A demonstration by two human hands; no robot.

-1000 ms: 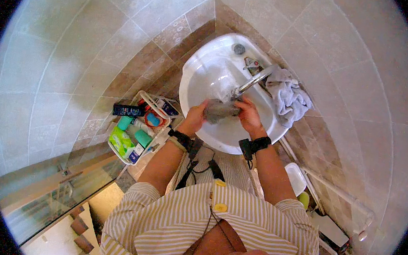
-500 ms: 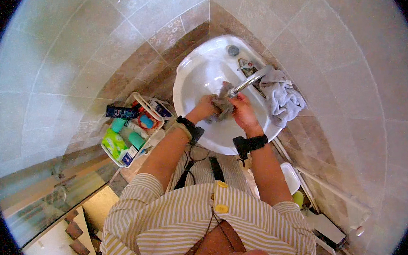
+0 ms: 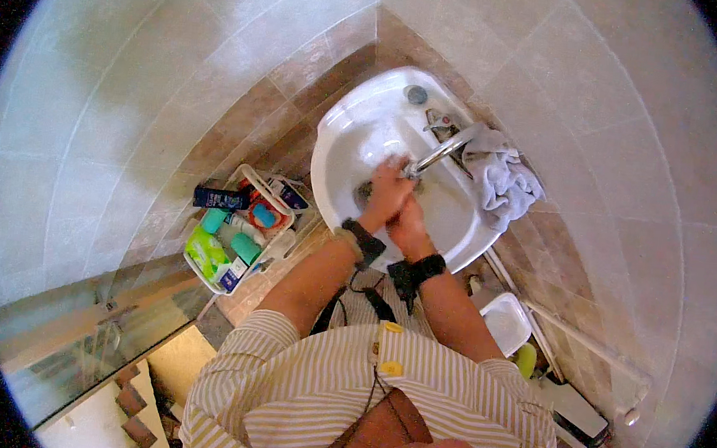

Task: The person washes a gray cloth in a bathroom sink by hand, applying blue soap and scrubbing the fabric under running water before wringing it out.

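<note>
My left hand [image 3: 389,186] and my right hand [image 3: 410,225] are pressed together over the white washbasin [image 3: 326,158], just below the spout of the chrome tap [image 3: 444,152]. The left lies across the fingers of the right, with its own fingers bent under the spout. Both look closed; whatever is between them, if anything, is hidden. A dark grey patch [image 3: 363,194] shows in the bowl beside my left hand; I cannot tell if it is a wet cloth or the drain. Both wrists wear black bands.
A grey towel [image 3: 503,178] is draped over the basin's right rim, by the tap. A round grey piece [image 3: 417,95] sits at its back corner. To the left stands a white basket [image 3: 196,275] of bottles and packs. A white tub [image 3: 507,322] is low on the right.
My hands have come together; before, they were apart with a grey-brown cloth between them under the tap. That cloth is now mostly or wholly out of sight. The view has shifted slightly.
</note>
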